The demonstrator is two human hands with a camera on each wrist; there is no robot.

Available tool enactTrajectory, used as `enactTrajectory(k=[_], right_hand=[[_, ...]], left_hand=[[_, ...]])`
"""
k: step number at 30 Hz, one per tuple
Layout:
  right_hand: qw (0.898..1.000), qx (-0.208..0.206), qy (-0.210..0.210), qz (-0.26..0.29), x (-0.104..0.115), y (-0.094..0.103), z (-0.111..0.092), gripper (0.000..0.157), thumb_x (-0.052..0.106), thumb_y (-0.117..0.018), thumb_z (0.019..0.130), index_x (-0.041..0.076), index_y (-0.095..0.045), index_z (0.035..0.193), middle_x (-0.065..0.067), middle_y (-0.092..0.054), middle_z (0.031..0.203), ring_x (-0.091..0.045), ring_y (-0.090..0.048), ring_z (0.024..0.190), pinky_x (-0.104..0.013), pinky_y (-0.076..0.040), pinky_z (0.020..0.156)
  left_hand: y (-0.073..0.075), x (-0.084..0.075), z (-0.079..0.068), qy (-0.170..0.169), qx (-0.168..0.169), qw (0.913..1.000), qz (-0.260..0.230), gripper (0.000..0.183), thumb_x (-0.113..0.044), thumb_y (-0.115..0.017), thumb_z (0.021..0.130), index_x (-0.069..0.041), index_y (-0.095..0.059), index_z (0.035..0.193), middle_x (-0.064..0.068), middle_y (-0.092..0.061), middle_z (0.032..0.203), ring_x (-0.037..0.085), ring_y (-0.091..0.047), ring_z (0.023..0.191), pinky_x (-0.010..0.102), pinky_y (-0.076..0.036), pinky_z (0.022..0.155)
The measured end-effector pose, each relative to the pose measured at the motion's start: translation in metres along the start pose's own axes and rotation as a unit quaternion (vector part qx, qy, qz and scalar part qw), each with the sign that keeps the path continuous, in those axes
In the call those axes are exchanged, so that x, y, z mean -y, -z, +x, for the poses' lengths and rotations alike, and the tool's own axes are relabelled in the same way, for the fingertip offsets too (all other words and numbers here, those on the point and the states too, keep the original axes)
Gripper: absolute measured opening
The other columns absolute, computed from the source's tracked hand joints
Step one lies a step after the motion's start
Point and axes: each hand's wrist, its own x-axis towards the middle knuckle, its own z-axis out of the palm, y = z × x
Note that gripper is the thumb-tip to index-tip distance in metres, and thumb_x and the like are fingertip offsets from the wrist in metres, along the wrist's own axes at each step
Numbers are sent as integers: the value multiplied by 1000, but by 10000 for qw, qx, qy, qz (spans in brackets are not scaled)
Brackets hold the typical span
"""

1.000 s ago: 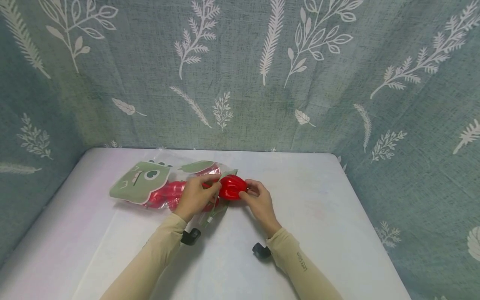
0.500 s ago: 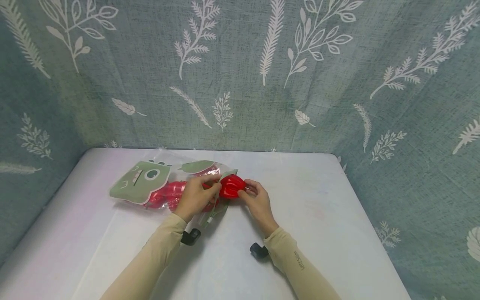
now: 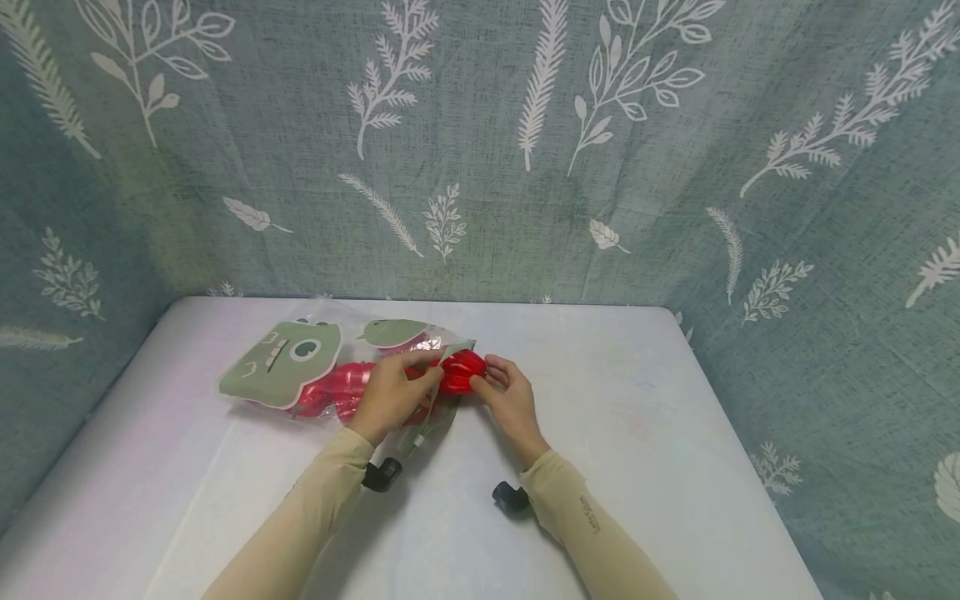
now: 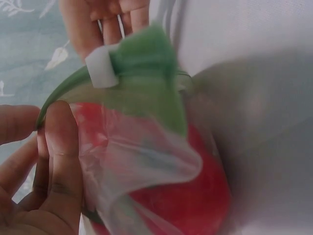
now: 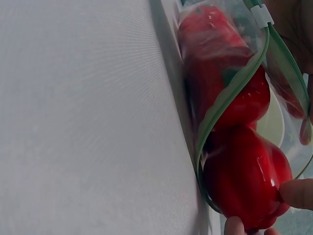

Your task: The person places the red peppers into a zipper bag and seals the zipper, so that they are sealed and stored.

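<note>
A clear zip bag (image 3: 281,367) with a green monster print lies on the table, several red peppers inside. My left hand (image 3: 393,392) pinches the green edge of its mouth between thumb and finger; the white slider (image 4: 101,67) sits on that edge. At the mouth, my right hand (image 3: 513,408) holds a red bell pepper (image 5: 249,176) by its outer end, fingertips around it. In the right wrist view the pepper is partly within the green zip edge, close against another pepper (image 5: 234,93) in the bag.
A white table (image 3: 637,467) spreads around the bag. Behind it hangs a green-grey curtain (image 3: 480,233) with white leaf prints, which also lines both sides. Dark wrist cameras (image 3: 382,474) jut out below the hands.
My right hand has moved a little left with the bell pepper, which has gone further into the bag's mouth. The left hand keeps its place on the edge.
</note>
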Motion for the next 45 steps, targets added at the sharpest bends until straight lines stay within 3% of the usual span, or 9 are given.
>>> enactTrajectory(k=[13, 17, 26, 34, 45], right_hand=[[9998, -40, -58, -190, 0, -5, 4, 44, 23, -74, 93, 10, -62, 134, -9, -63, 129, -25, -65, 112, -33, -57, 90], [9999, -40, 26, -149, 0, -6, 6, 45, 25, -75, 93, 9, -62, 133, -10, -65, 126, -26, -65, 112, -33, -56, 91], [9998, -125, 84, 124, -2, -11, 7, 42, 21, -75, 93, 1, -63, 128, -18, -66, 126, -33, -66, 112, -39, -56, 93], [9997, 79, 140, 188, -1, -20, 5, 32, 10, -74, 92, -1, -67, 122, -16, -70, 120, -28, -69, 109, -31, -56, 89], [9946, 674, 296, -725, 0, -27, 4, 40, 10, -70, 92, 9, -66, 131, -11, -70, 123, -25, -67, 112, -41, -52, 98]], left_hand=[[-1, -1, 0, 70, 53, 9999, -67, 37, -21, -69, 96, -13, -68, 133, 10, -70, 100, 23, -67, 65, 32, -59, 63], [-1, -2, 0, 110, 38, 9999, -28, 37, -22, -69, 96, -15, -68, 133, 9, -70, 100, 23, -68, 66, 33, -59, 64], [-3, 0, 2, -144, 53, 9999, -32, 36, -19, -69, 96, -11, -69, 131, 9, -70, 94, 21, -67, 64, 32, -57, 60], [-4, -1, 2, -215, 71, 9997, -113, 35, -18, -70, 96, -12, -69, 130, 10, -72, 95, 20, -66, 63, 32, -56, 60], [-5, 1, 1, -289, 88, 9994, -142, 34, -16, -69, 96, -10, -69, 129, 9, -70, 93, 19, -66, 63, 32, -57, 61]])
